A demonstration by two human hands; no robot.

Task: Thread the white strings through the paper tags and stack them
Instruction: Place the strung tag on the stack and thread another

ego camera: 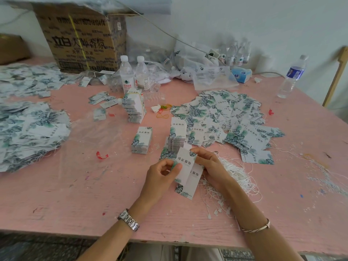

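Leaf-printed paper tag held upright; second tag behind; white strings tangled (loose heap) just right.

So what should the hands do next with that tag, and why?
Probably the right hand should pick one string from the white strings lying just beside it. Both it and the left hand pinch a paper tag, and I can see no string through it yet.

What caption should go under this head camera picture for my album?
A left hand and right hand hold leaf-printed paper tags over a pink table, white strings alongside, loose tag piles around.
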